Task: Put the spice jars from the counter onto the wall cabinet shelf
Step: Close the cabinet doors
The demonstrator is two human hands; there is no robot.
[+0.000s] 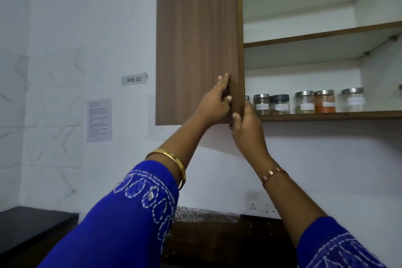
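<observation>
Spice jars (304, 102): in a row on lower cabinet shelf (330, 114), right of both hands, untouched.
Right hand (247, 125): curled round cabinet door (198, 43) edge, near bottom corner.
Left hand (217, 102): fingers flat on door face.

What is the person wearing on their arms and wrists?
Both arms wear bright blue sleeves with white stitched loop embroidery, the left sleeve ending below the elbow and the right sleeve likewise. A plain gold bangle circles the left forearm, and a thin red and gold bracelet sits on the right wrist. No rings are visible.
</observation>
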